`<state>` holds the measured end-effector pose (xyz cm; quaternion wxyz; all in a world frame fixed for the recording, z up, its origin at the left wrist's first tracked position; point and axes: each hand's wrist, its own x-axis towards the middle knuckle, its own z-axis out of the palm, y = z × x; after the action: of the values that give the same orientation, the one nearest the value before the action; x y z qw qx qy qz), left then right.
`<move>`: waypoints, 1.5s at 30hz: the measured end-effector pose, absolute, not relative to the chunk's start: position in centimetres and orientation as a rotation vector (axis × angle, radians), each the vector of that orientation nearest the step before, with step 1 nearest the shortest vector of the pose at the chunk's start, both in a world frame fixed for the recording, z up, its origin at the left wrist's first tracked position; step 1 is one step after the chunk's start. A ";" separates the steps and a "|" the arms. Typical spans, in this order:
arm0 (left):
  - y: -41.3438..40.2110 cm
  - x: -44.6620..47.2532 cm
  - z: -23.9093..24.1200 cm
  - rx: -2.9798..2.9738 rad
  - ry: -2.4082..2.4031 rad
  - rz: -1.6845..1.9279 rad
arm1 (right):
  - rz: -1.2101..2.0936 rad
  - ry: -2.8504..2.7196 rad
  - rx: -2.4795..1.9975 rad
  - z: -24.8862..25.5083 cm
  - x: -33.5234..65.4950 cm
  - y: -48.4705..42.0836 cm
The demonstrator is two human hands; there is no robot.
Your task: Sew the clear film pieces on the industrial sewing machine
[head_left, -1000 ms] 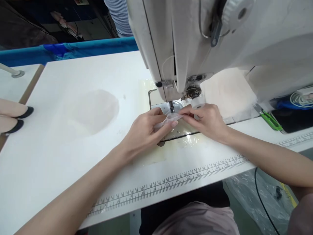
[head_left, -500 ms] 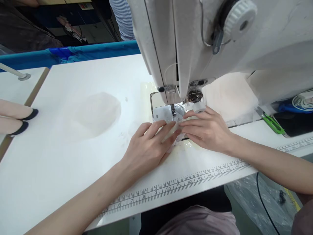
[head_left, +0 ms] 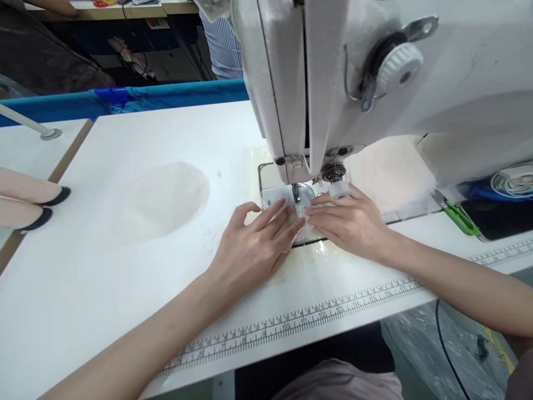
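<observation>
My left hand (head_left: 252, 244) lies palm down beside the needle area, its fingers stretched out over a piece of thin, see-through fabric (head_left: 298, 238). From the other side my right hand (head_left: 356, 225) rests on the same piece with its fingers extended. The fingertips of both hands nearly meet just in front of the presser foot (head_left: 296, 193) of a white sewing machine (head_left: 283, 94). Much of the fabric is hidden under the fingers, and its outline is hard to see. The right thumb is out of sight.
A sheer round-edged piece (head_left: 175, 194) lies on the white table (head_left: 145, 311) at left. Pale fabric (head_left: 387, 172) lies under the machine arm. Green thread snips (head_left: 460, 218) and a dark phone (head_left: 499, 218) are at right. A ruler tape (head_left: 287, 328) runs along the front edge.
The camera view has shifted slightly. My left fingers have spread and shifted a little on the fabric, with the index finger nearer the presser foot. My right hand stays nearly in place.
</observation>
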<state>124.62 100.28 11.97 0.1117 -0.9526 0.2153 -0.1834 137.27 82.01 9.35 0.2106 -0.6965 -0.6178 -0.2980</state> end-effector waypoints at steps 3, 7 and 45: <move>100.6 125.1 11.9 -2.790 0.609 -0.550 | -0.862 -1.695 -1.979 8.9 137.7 82.3; 101.1 126.0 11.8 -2.766 0.582 -0.572 | -0.832 -1.676 -2.061 8.5 138.2 82.7; 101.4 126.1 11.6 -2.965 0.645 -0.644 | -0.860 -1.712 -2.157 9.1 137.7 82.4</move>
<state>126.08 101.40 11.65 0.0198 -0.9557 0.2079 -0.2077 137.65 82.43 9.08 0.1277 -0.7416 -0.5886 -0.2956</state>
